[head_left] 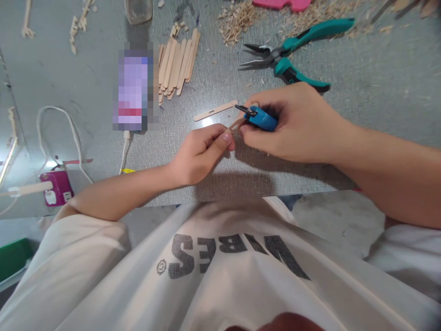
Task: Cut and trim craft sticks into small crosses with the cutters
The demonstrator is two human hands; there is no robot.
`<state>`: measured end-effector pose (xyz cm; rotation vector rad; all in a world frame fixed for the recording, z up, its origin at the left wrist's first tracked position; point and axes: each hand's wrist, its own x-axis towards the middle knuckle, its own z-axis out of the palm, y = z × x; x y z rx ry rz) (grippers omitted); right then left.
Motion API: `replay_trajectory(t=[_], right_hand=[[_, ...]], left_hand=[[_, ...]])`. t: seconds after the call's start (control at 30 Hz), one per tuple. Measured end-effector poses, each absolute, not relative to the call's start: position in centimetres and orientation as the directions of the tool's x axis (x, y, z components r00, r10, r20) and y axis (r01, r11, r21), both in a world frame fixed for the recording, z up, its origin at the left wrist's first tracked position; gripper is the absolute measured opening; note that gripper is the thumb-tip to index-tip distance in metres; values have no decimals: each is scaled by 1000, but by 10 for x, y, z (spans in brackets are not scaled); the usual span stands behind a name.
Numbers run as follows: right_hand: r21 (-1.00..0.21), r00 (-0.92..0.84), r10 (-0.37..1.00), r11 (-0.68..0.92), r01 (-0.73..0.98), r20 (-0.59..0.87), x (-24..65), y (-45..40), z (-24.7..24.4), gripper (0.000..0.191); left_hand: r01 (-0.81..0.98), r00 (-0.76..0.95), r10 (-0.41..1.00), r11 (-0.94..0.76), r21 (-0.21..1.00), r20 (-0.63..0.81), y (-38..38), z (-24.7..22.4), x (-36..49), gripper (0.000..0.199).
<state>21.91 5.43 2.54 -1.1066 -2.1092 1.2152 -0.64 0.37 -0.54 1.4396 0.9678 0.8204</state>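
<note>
My left hand (212,149) pinches a thin wooden craft stick (235,123) between thumb and fingers, close above the table near its front edge. My right hand (292,126) is closed around a blue-handled tool (262,118) with a narrow dark metal tip pointing left. The tool's exact kind is partly hidden by the fingers. Its tip lies just above the held stick, and the right fingertips are at that stick's far end. Just beyond the hands, a loose craft stick (210,112) with a small dark slot lies flat on the table.
A pile of craft sticks (175,64) lies beside a blurred-out phone (132,92) on a white cable (124,151). Teal-handled pliers (275,55) rest open beyond my right hand. Wood shavings (241,20) and a pink object (284,3) are behind. A purple box (58,188) sits left.
</note>
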Motion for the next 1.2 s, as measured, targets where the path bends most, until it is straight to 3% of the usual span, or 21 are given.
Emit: replay_trajectory(t=[0.17, 0.37, 0.57, 0.7, 0.77, 0.9, 1.03, 1.2], right_hand=[[-841, -597, 802, 301, 449, -32, 221, 58, 26, 21], [-661, -570, 821, 440, 608, 21, 241, 80, 25, 55], [-510, -592, 778, 428, 746, -212, 253, 95, 20, 43], [-500, -605, 783, 470, 728, -146, 253, 91, 18, 36], [-485, -659, 748, 548, 681, -80, 251, 87, 17, 29], [-456, -648, 761, 564, 689, -37, 235, 84, 12, 32], [-475, -593, 798, 563, 676, 102, 208, 88, -2, 26], [-508, -621, 776, 583, 635, 114, 195, 95, -14, 7]], left_hand=[[-7, 430, 896, 124, 992, -109, 6, -1, -4, 62], [-109, 379, 913, 207, 972, -152, 4, -3, -4, 59], [-219, 251, 965, 138, 966, -81, 3, -5, -3, 54], [-287, -120, 990, -108, 952, 76, 10, -6, -1, 55], [-318, -224, 969, -171, 933, 102, 14, -8, -1, 57], [-405, -197, 979, -129, 905, 51, 15, -9, -1, 62], [-438, -121, 991, 6, 899, -65, 11, -9, 0, 54], [-413, -161, 987, -74, 908, 7, 11, -12, 1, 50]])
